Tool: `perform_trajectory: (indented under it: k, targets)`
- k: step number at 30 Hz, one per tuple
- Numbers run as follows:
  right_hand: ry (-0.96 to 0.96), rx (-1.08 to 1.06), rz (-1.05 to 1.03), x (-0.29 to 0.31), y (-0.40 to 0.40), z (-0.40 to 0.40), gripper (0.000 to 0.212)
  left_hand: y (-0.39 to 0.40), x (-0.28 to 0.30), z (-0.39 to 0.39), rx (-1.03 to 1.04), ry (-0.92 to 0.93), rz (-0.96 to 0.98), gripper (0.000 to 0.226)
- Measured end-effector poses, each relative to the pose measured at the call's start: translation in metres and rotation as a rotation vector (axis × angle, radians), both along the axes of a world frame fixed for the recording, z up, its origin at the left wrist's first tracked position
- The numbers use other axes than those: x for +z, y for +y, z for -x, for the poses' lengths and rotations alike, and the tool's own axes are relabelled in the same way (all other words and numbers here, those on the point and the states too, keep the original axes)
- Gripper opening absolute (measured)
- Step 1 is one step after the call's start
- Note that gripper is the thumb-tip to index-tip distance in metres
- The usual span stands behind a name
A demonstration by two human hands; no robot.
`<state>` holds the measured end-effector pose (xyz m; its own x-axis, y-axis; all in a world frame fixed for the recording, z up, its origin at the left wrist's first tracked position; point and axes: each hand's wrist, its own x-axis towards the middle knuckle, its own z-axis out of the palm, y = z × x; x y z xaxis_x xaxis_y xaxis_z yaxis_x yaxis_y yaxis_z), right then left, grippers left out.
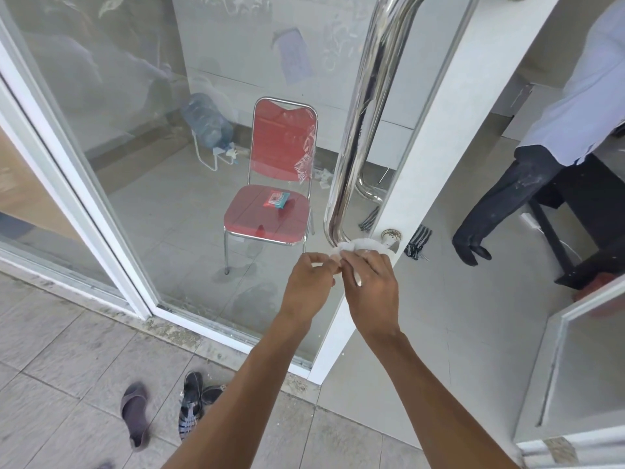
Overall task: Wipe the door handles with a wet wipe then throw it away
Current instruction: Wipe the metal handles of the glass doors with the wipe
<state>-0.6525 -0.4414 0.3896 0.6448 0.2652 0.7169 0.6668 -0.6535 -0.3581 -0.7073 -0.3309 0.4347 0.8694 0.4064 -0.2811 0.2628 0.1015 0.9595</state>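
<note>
A long polished steel door handle runs down the white-framed glass door. At its lower bend a white wet wipe is wrapped around the bar where it meets the frame. My right hand grips the wipe from below and to the right. My left hand pinches the wipe's left end with its fingertips. A second handle shows through the glass on the door's inner side.
Behind the glass stands a red chair with a wipe packet on its seat. A person in dark trousers stands inside at the right. Sandals lie on the tiles by the threshold. A water jug rests further back.
</note>
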Motion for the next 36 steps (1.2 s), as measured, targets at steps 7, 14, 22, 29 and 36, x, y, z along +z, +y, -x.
perform_trajectory:
  k: [7,14,22,29,36]
  targets:
    - [0.11,0.124,-0.066,0.01,-0.001,0.006,0.034,-0.013,-0.004,-0.009,0.038,-0.014,0.067,0.028]
    - [0.252,0.078,-0.336,0.029,0.003,0.0,0.033,-0.022,-0.004,-0.019,0.083,-0.134,0.17,0.029]
    - [0.33,0.042,-0.517,0.044,0.006,-0.014,0.033,0.011,-0.001,-0.03,-0.098,-0.313,0.417,0.024]
    - [0.368,0.032,-0.527,0.046,0.01,-0.015,0.035,0.012,0.018,-0.031,-0.048,-0.445,0.503,0.056]
    - [0.407,0.046,-0.491,0.043,0.018,-0.011,0.033,0.005,-0.01,-0.029,-0.072,-0.422,-0.139,0.051]
